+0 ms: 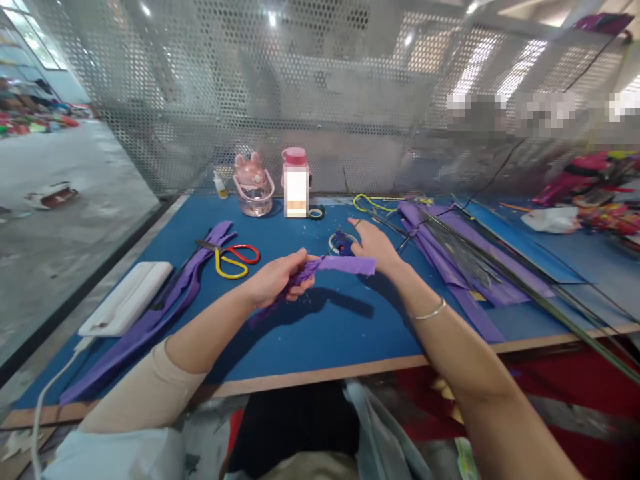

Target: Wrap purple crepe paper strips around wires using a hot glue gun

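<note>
My left hand (280,279) is closed around a purple strip (347,265). Its flat end sticks out to the right above the table, while the crumpled part runs through my fingers. My right hand (373,241) reaches past that end with thumb and index finger apart, next to a small blue object (343,244) inside a pale ring, like a tape roll. Whether the fingertips touch it is unclear. Left of my hands lie scissors (231,260) with one red and one yellow handle loop, beside a long purple strip (180,300).
Along the back stand a small dropper bottle (220,185), a pink clear bottle (254,190), a pink-capped bottle (295,157) and a green tape roll (316,213). A white power bank (126,298) lies left. Purple sheets (450,247) and long thin stems (530,293) cover the right side.
</note>
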Action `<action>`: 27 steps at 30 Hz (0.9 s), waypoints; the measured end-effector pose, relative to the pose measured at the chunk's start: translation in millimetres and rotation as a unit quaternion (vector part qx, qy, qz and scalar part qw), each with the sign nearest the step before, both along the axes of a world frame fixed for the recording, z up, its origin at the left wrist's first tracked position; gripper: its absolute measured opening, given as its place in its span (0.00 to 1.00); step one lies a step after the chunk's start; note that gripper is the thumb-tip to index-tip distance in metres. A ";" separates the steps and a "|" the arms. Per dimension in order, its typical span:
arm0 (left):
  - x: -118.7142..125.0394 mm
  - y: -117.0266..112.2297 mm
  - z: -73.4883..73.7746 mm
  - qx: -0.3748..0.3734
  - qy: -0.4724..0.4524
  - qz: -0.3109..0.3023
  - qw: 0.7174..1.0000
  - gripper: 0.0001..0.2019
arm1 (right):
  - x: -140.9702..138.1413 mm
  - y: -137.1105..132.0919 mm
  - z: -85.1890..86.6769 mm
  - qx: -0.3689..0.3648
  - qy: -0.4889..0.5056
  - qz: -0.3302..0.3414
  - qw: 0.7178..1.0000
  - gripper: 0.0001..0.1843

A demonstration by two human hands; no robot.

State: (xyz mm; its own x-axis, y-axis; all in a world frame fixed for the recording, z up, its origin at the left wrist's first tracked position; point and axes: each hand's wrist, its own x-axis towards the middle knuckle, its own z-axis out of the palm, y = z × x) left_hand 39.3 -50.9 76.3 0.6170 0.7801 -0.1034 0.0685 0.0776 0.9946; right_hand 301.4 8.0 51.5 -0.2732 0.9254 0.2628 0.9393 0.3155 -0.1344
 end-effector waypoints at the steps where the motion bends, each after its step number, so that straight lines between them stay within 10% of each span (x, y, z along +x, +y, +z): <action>1: 1.7 -2.6 -1.1 -0.062 -0.032 -0.017 0.997 0.22 | -6.4 -4.3 2.5 0.008 0.093 0.014 0.996 0.30; 5: 2.8 -13.9 -12.8 -0.116 -0.069 -0.001 0.991 0.14 | -37.1 -30.4 -0.3 -0.137 0.446 0.101 0.879 0.16; 11: 0.7 -21.5 -20.4 -0.041 -0.005 0.008 0.999 0.14 | -50.6 -55.4 -2.8 -0.282 0.572 0.175 0.750 0.14; 22: 5.4 -28.8 -22.5 0.119 0.087 0.049 0.988 0.12 | -53.9 -67.2 -8.5 -0.333 0.588 0.181 0.715 0.12; 27: 3.5 -32.4 -27.4 0.349 0.191 0.074 0.914 0.09 | -54.6 -66.5 -8.9 -0.336 0.559 0.187 0.734 0.12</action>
State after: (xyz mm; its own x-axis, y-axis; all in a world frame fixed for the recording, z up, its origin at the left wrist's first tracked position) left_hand 42.7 -83.2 48.8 0.5224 0.8099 0.2666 0.4608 -0.5312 0.7110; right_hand 246.8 -58.4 42.6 -0.5032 0.8635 0.0347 -0.0126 0.0328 -0.9994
